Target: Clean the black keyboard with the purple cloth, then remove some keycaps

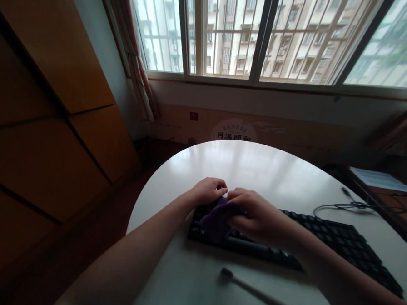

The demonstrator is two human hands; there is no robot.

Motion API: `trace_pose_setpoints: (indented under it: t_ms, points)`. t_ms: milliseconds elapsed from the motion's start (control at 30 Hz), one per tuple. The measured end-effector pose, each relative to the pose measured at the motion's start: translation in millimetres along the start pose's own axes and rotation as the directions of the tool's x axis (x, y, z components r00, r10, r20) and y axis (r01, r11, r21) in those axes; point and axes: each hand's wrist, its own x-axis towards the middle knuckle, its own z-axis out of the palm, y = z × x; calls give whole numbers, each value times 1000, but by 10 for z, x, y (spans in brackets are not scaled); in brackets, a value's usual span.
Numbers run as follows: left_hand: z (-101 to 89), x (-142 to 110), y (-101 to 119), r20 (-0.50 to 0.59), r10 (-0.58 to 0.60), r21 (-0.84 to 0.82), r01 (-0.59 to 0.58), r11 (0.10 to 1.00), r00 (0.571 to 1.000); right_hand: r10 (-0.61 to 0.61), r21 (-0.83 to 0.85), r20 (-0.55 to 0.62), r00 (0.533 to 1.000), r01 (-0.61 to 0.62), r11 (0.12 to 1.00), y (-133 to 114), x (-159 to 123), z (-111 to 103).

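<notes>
A black keyboard (335, 239) lies on the white round table. My right hand (251, 212) is closed around a purple cloth (216, 221), which it presses onto the keys at the keyboard's left end. My left hand (211, 189) has its fingers curled at the keyboard's far left corner, close to the right fingertips; its grip there is partly hidden. Nearer to me lies a slim grey brush (257, 293) with a dark head, shaped like a toothbrush, and neither hand touches it.
The white table (175, 178) curves round toward the window. A black cable (357, 205) lies looped behind the keyboard at right. Beyond it, a pale sheet (381, 179) rests on a dark brown surface. Wooden cabinets (35, 162) stand at left.
</notes>
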Motion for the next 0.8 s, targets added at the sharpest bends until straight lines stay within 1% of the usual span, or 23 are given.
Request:
trace_pose_setpoints:
  t_ms: [33, 67, 100, 167, 233, 267, 333, 367, 400, 467, 500, 567, 600, 633, 700, 733, 767, 800]
  points:
    - [-4, -1, 5, 6, -2, -6, 2, 1000, 1000, 44, 137, -46, 998, -37, 990, 3, -30, -131]
    - [-7, -1, 11, 11, -1, -11, 1, 1000, 1000, 90, 253, -63, 994, -71, 965, 11, -63, -252]
    - [-9, -2, 16, 17, 0, -15, 1, 1000, 1000, 117, 340, -100, 988, -77, 937, 21, -99, -358]
    - [-9, -1, 19, 24, -1, -17, 1, 1000, 1000, 131, 419, -107, 986, -75, 905, 33, -161, -503]
    - [-1, 0, 11, 19, -4, -7, 4, 1000, 1000, 107, 419, -21, 994, -88, 904, 18, -191, -536]
    - [4, 0, 4, 17, -1, -2, 1, 1000, 1000, 89, 389, 33, 995, -95, 916, 1, -190, -505]
    - [16, 1, -11, 10, 12, 6, -12, 1000, 1000, 69, 272, 112, 991, -97, 957, -40, -159, -362]
    - [21, 2, -18, 6, 17, 10, -17, 1000, 1000, 67, 186, 126, 990, -90, 978, -55, -134, -261]
    - [25, 3, -22, 4, 20, 14, -20, 1000, 1000, 83, 99, 113, 990, -94, 991, -62, -106, -152]
    - [25, 6, -22, 4, 20, 22, -20, 1000, 1000, 119, -66, 38, 992, -117, 991, -47, -54, 51]
    - [21, 7, -16, 6, 16, 26, -16, 1000, 1000, 136, -109, -22, 990, -138, 984, -24, -35, 127]
    - [6, 8, 1, 18, 1, 28, -2, 1000, 1000, 136, -106, -178, 975, -156, 982, 39, -13, 197]
    - [-4, 6, 13, 29, -5, 24, 4, 1000, 1000, 139, -50, -274, 952, -158, 986, 74, -9, 192]
    - [-14, 3, 24, 43, -6, 17, 5, 1000, 999, 155, 42, -368, 917, -150, 988, 107, -7, 165]
    - [-32, -6, 44, 76, 13, -10, -12, 1000, 997, 232, 288, -508, 830, -91, 953, 158, -4, 75]
    - [-37, -10, 52, 87, 23, -23, -22, 1000, 996, 284, 413, -536, 795, -47, 910, 174, -1, 26]
    - [-41, -14, 59, 91, 30, -30, -27, 999, 995, 335, 525, -531, 778, -9, 851, 186, 5, -18]
    - [-41, -15, 63, 88, 30, -29, -27, 999, 996, 381, 617, -494, 782, 7, 787, 195, 13, -53]
